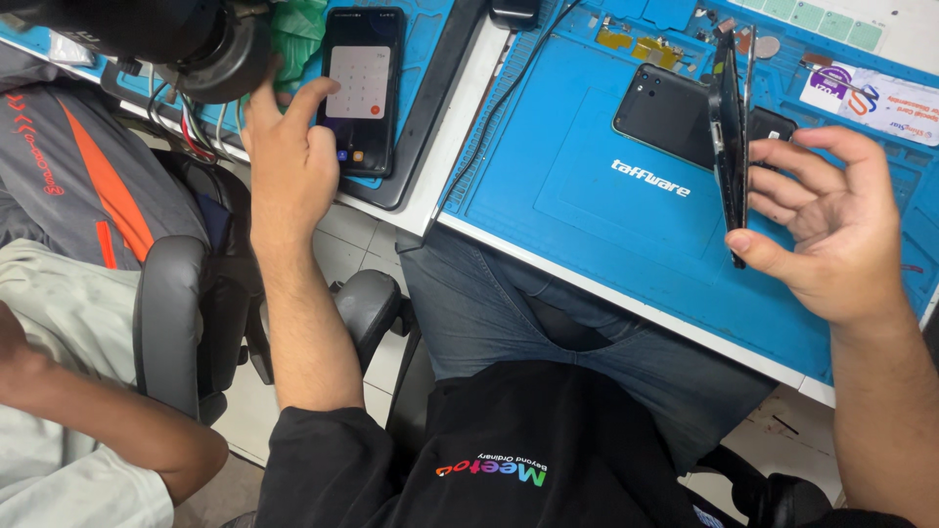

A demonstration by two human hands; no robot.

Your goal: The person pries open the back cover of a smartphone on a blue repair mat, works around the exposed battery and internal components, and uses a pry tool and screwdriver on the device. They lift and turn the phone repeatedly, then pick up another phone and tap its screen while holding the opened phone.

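Left hand (284, 161) is stretched out over the neighbouring bench, thumb lifted and angled onto the lit screen of a black smartphone (360, 88) that lies flat there, a pale keypad showing on it; the other fingers of that hand are tucked behind the phone's left edge and against a crumpled green cloth (298, 34), so I cannot tell whether they are spread or pressed together. Just past those knuckles sits a dark round device with bundled wires (210, 54). Over on the other side, the right hand (831, 230) holds a thin black phone screen panel (730, 147) standing on edge, nearly upright: the thumb tip props its lower end, the index finger reaches toward its upper part, and the remaining fingers are loosely spread and curled, palm open. Right behind the panel, beyond the fingertips, a black phone back housing (670, 112) lies flat on the blue repair mat (587, 215). Small gold-coloured parts (636, 44) rest further up the mat. At far left, another person's forearm (108, 420) rests beside a dark chair armrest (171, 323).
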